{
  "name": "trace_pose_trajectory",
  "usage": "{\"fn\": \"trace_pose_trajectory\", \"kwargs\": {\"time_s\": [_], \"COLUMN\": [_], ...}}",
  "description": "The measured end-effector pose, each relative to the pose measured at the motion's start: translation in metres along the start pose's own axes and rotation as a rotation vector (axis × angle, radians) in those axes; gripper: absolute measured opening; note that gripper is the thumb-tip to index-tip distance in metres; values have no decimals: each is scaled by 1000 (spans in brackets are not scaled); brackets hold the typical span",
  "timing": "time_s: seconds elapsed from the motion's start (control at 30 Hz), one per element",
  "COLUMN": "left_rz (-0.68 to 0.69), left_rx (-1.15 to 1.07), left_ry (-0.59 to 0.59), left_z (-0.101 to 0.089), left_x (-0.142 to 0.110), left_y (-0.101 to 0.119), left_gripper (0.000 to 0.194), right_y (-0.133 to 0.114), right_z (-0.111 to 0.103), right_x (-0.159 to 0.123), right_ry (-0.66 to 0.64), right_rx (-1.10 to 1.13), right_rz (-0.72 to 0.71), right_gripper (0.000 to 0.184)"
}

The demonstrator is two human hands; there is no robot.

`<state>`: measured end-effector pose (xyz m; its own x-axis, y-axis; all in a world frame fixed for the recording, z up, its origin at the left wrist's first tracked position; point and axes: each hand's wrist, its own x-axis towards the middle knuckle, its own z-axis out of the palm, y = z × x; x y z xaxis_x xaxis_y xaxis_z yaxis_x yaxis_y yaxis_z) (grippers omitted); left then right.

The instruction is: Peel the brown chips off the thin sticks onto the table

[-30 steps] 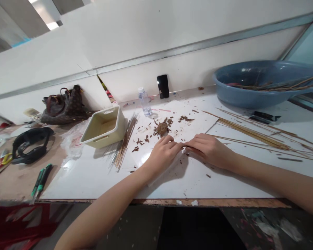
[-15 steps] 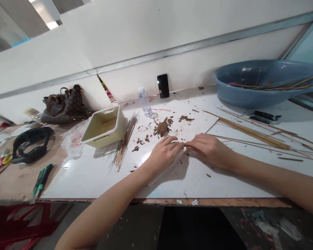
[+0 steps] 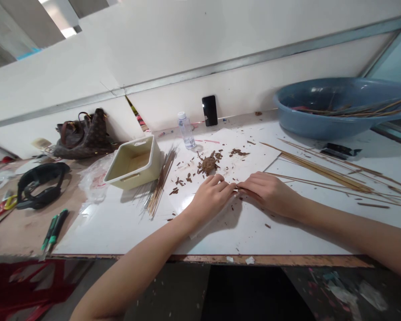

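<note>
Left hand (image 3: 211,195) and right hand (image 3: 270,192) meet over the table (image 3: 120,232) near its front edge, fingers (image 3: 227,186) pinched on a thin stick (image 3: 237,188) from both sides, steadying it between them; brown shavings (image 3: 207,165) lie just beyond, within reach.

Anything pinched between left hand (image 3: 211,195) and right hand (image 3: 269,191) — too small to tell.

Messy white workbench (image 3: 120,232) here: thin wooden sticks (image 3: 160,183) right beside the cream plastic tray (image 3: 153,156), brown shavings (image 3: 207,165) just past them.
</note>
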<state>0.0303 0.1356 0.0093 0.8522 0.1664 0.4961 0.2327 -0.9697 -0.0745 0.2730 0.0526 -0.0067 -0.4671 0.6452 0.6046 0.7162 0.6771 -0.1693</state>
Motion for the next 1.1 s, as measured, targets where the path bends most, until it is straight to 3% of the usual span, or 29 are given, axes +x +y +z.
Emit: {"fn": "trace_pose_trajectory", "kwargs": {"time_s": [0.6, 1.1], "left_rz": [-49, -24], "left_rx": [1, -3], "left_ry": [37, 64], "left_z": [6, 0], "left_x": [-4, -5], "left_y": [-2, -1], "left_gripper": [26, 19], "right_y": [-2, -3], "right_z": [-4, -7], "right_x": [0, -2], "right_ry": [26, -23], "right_rx": [17, -26], "right_rz": [37, -24], "right_gripper": [18, 22]}}
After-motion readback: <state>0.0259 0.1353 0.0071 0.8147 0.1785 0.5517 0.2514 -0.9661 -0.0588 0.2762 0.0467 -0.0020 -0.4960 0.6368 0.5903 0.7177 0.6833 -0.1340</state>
